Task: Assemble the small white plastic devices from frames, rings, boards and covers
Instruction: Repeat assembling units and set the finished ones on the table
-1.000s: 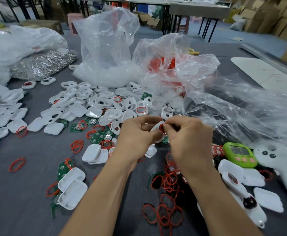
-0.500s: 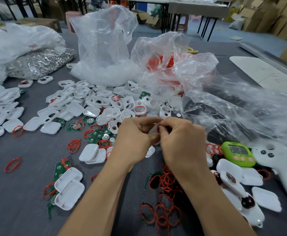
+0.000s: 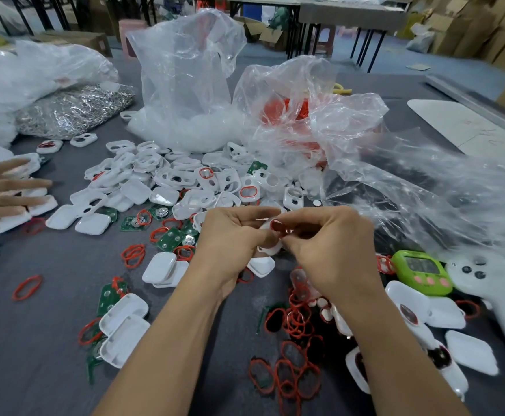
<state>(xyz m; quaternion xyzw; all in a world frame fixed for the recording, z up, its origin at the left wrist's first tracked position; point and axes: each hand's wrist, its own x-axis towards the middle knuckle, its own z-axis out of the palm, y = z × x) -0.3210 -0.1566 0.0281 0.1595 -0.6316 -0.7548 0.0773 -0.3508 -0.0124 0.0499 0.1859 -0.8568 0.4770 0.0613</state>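
Both hands meet at the centre, above the grey tabletop (image 3: 50,340). The left hand (image 3: 230,238) has its grip pinched on a small frame (image 3: 270,250), white and rounded, mostly hidden by fingers. The right hand (image 3: 329,250) has its grip pinched on a ring (image 3: 278,226), a thin red oval lying against the frame's upper end. Loose rings (image 3: 293,376) are heaped at 6 o'clock. Green boards (image 3: 171,240) lie at 9 o'clock from the hands, white covers (image 3: 123,328) at 7 o'clock. More frames (image 3: 182,175) are piled at 12 o'clock, before clear bags (image 3: 185,70). At the 9 o'clock edge another hand (image 3: 5,190) rests straight-fingered on white parts.
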